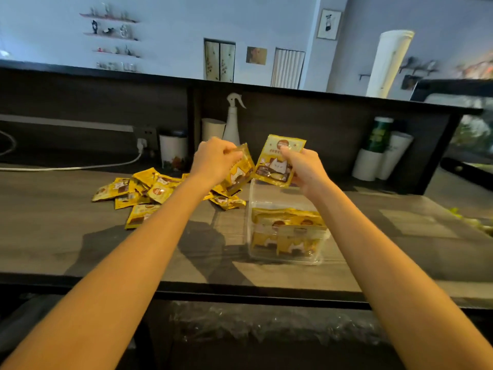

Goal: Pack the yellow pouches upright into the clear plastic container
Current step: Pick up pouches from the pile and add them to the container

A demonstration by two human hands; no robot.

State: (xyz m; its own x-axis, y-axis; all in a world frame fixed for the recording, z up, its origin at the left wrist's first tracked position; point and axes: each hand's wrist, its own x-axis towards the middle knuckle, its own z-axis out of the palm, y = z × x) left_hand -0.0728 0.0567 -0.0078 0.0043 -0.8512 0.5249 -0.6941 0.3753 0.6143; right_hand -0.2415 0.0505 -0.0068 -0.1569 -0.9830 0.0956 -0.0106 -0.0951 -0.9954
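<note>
Both hands up over the far end of the clear container, one yellow pouch each. My left hand is closed around a pouch that hangs tilted, edge-on to me. My right hand pinches the upper part of a second pouch, face toward me, roughly upright.

Container stands on the surface; a row of pouches already upright at its near end, far end looks free. Loose pile lies to the left of the container.

Plan: lower the right pouch first, bottom edge leading, flat against the standing row. Square up the left pouch before it goes in. Risk, I judge: the row tipping back into the gap.
</note>
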